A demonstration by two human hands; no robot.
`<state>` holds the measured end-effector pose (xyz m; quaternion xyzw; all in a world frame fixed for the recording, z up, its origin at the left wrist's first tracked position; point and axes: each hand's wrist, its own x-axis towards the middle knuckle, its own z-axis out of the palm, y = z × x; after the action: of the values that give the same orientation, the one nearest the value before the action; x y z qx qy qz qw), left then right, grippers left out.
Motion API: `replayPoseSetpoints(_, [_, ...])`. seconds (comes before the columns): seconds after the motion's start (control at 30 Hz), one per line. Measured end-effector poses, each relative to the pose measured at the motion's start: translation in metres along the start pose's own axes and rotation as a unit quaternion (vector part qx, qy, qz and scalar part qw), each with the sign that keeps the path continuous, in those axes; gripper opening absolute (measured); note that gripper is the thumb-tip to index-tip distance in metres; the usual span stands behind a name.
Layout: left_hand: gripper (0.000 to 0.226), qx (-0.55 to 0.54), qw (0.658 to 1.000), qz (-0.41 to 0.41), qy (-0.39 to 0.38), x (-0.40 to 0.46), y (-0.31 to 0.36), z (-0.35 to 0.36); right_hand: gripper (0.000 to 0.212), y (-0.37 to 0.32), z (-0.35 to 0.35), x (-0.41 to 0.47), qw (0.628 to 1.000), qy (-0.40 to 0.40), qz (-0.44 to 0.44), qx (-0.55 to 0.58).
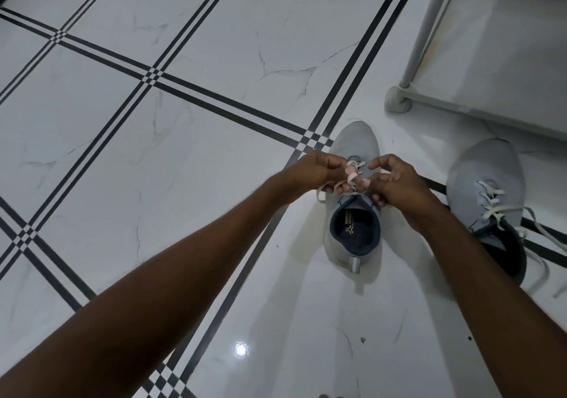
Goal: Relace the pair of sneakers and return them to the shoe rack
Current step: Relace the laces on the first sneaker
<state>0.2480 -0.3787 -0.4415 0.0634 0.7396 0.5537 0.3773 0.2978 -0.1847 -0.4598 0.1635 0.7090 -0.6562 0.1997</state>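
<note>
A grey sneaker (356,235) stands on the floor with its toe pointing away from me and its dark opening facing up. Both hands work over its tongue. My left hand (313,172) pinches the white lace (352,179) on the left side, and a loose end trails off beside the shoe. My right hand (395,182) grips the same lace on the right. The second grey sneaker (487,195) stands to the right, laced, with its loose white lace ends (543,241) spilling onto the floor.
The white shoe rack (429,26) stands at the upper right, its foot (399,101) on the floor just beyond the sneakers and its lowest shelf (503,69) bare. The floor is glossy white marble tile with black stripe lines.
</note>
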Motion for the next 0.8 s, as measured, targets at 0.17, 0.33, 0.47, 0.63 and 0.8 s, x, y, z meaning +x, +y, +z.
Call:
replayPoseSetpoints(0.17, [0.008,0.257,0.949,0.124,0.134,-0.005,0.009,0.015,0.012,-0.005,-0.003,0.001,1.000,-0.020,0.012,0.012])
replayPoseSetpoints(0.33, [0.007,0.383,0.874,0.180,0.239,-0.004,-0.001,0.042,0.023,-0.007,-0.010,0.003,0.997,-0.071,0.039,0.018])
replayPoseSetpoints(0.47, [0.010,0.357,0.876,0.180,0.268,-0.007,-0.002,0.050,0.024,-0.003,-0.016,0.006,0.993,-0.104,0.053,0.000])
replayPoseSetpoints(0.63, [0.008,0.199,0.951,0.133,0.197,-0.015,0.007,0.041,0.013,0.000,-0.003,0.004,0.999,0.003,0.025,-0.037])
replayPoseSetpoints(0.8, [0.015,0.138,0.985,0.046,0.091,-0.032,-0.010,-0.002,0.008,0.016,-0.029,0.017,0.970,0.166,-0.028,-0.174])
